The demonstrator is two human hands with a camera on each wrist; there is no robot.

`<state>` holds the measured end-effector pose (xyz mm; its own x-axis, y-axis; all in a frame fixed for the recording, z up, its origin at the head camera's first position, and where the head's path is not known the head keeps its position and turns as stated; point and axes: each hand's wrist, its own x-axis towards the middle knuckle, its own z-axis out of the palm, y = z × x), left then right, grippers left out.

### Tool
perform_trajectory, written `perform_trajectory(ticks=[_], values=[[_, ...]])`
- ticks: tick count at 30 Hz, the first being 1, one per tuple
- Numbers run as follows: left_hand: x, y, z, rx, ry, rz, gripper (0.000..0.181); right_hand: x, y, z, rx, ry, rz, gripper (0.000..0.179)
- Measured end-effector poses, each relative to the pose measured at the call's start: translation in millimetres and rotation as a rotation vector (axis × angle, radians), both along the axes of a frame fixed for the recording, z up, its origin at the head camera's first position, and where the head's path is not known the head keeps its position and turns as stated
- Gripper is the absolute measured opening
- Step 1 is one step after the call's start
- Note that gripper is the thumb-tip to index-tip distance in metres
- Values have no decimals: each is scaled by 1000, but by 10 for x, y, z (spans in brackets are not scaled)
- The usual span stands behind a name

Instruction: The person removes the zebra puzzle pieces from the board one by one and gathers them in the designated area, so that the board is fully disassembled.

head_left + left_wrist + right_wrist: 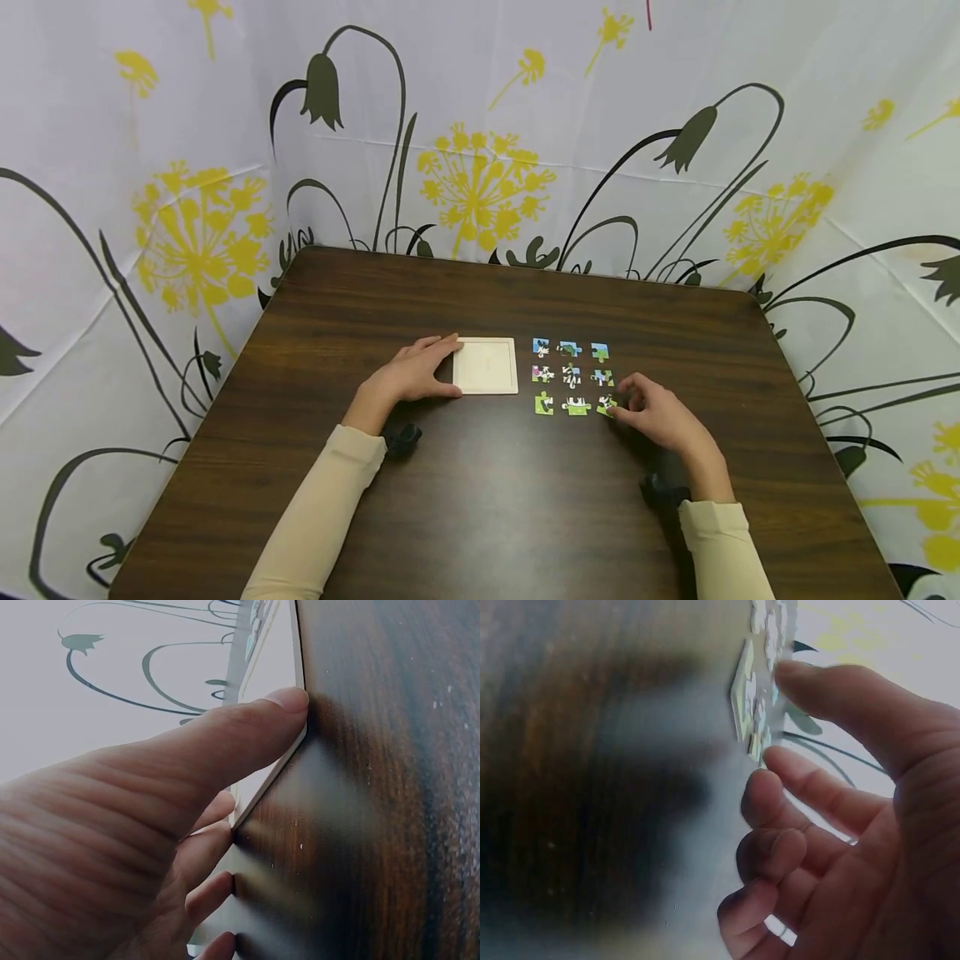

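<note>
A pale wooden puzzle tray (485,367) lies flat on the table. My left hand (408,372) holds it at its left side, thumb on the near corner and fingers at the far corner; the left wrist view shows the thumb (277,709) over the rim. To the tray's right, several jigsaw pieces (572,377) are spread in rows, printed in blue, green, black and white. My right hand (663,417) is at the near right piece (606,406), which sits slightly turned. Its thumb tip overlaps that piece's edge, and the index finger stands apart from the thumb, fingers loosely bent.
The dark wood-grain table (480,500) reaches back to a white curtain (480,100) with yellow and grey-green flowers. Black wrist cameras are strapped below both hands, close over the tabletop.
</note>
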<state>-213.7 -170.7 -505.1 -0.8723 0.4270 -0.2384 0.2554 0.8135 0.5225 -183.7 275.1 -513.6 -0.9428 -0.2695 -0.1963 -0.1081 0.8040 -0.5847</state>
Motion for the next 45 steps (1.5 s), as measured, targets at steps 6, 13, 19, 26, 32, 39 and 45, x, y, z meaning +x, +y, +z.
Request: perform_trajectory(ticks=[6, 13, 19, 26, 32, 39, 45], values=[[1, 2, -14, -1, 0, -4, 93, 29, -24, -59, 10, -7, 31, 31], [-5, -6, -26, 5, 9, -6, 92, 11, 43, -66, -33, -26, 68, 26], [3, 0, -13, 9, 10, -6, 92, 11, 74, -77, -63, -53, 73, 26], [-1, -6, -19, 2, 7, -4, 91, 24, 89, -87, -100, -41, 69, 27], [-15, -22, -10, -3, -7, -1, 89, 38, 69, -101, -130, -34, 61, 29], [-37, -34, -2, -5, -26, -17, 90, 46, 58, -107, -114, -30, 38, 26], [-48, -28, 0, -4, -38, -28, 88, 69, 53, -133, -100, -25, 16, 26]])
